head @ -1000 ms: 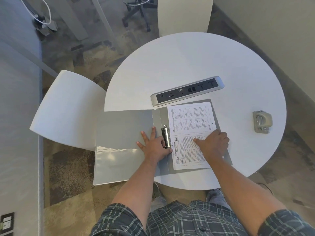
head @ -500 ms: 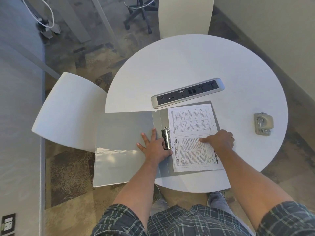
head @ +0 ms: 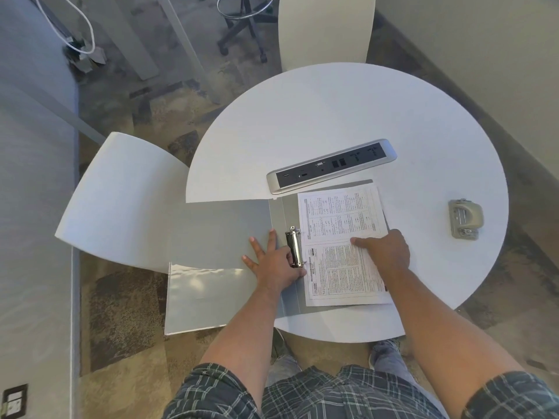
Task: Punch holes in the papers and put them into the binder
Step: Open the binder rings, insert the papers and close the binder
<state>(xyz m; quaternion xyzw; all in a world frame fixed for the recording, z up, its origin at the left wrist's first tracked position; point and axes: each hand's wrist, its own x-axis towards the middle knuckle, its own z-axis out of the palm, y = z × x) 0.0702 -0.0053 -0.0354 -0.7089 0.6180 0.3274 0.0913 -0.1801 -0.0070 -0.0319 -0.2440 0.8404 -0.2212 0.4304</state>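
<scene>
A grey binder (head: 217, 237) lies open on the round white table (head: 348, 122), its left cover hanging over the table's edge. Its metal ring clip (head: 295, 247) sits at the spine. Printed papers (head: 341, 219) lie on the right cover, beside the clip. My left hand (head: 275, 261) rests flat on the binder with the thumb at the clip's near end. My right hand (head: 384, 252) presses down on the papers, fingers pointing left. A grey hole punch (head: 465, 218) stands apart near the table's right edge.
A silver power strip (head: 331, 166) with sockets is set in the table just beyond the binder. A white chair (head: 121, 201) stands to the left and another white chair (head: 326, 28) at the far side. A wall runs along the right.
My right hand has slid from the papers' right edge toward their middle. The papers have shifted slightly. My left hand stays at the ring clip.
</scene>
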